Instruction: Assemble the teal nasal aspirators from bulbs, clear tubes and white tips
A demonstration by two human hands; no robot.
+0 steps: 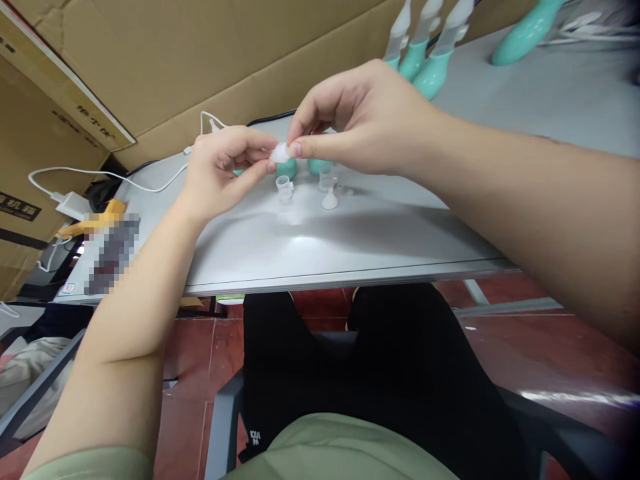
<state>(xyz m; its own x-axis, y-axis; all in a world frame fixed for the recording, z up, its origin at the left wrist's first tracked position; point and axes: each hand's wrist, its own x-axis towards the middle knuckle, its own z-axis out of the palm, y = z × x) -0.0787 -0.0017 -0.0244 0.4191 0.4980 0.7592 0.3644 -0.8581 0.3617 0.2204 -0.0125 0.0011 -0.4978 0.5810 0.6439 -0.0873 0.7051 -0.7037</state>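
Note:
Between both hands, above the grey table (235, 257), is a small white silicone nozzle tip (281, 153). My left hand (223, 167) pinches its left side with thumb and forefinger. From the right, the thumb and forefinger of my right hand (360, 113) close on its other end. Just below stand a small clear plastic cup (285, 189) and a second clear cup (327, 177). A white funnel-shaped tip (329, 199) rests in front of the second cup. Behind them, turquoise bulbs (287, 167) are partly hidden by my hands.
Several assembled turquoise nasal aspirators (434, 70) stand at the back, beside a lone turquoise bulb (525, 33). Cardboard (200, 60) rises behind the table. At left are a white charger (75, 205) with its cable, a yellow tool (107, 217) and a blurred-out dark object (114, 253).

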